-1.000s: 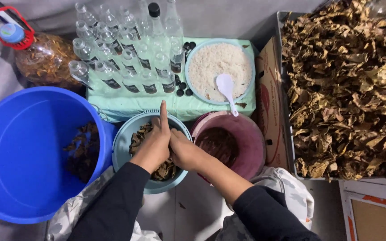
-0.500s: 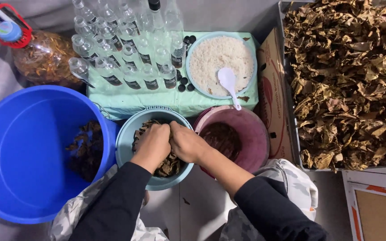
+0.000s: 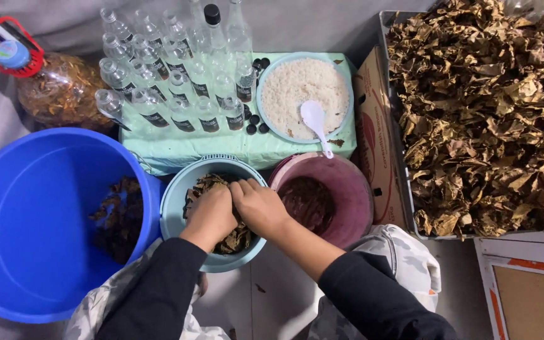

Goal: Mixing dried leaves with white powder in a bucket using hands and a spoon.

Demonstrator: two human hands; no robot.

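Observation:
Both hands are down in a light blue bowl (image 3: 177, 192) filled with dry brown leaf pieces (image 3: 237, 238). My left hand (image 3: 211, 211) is curled, its fingers pressed into the leaves. Right beside it, touching, my right hand (image 3: 258, 205) also bends its fingers down onto the leaves. What the fingers hold is hidden beneath them. A maroon bowl (image 3: 347, 189) with dark matter inside stands just right of the blue bowl.
A big blue bucket (image 3: 26, 208) with some dark leaves sits at left. Behind are several small clear bottles (image 3: 177, 82), a bowl of white grains (image 3: 300, 88) with a white spoon (image 3: 315, 119), and a large jug (image 3: 58, 88). A tray of dry brown leaves (image 3: 486, 113) fills the right.
Both hands have dropped from above the bowl, left fingers stretched out, to curled and pressed into the leaves. The view has shifted slightly.

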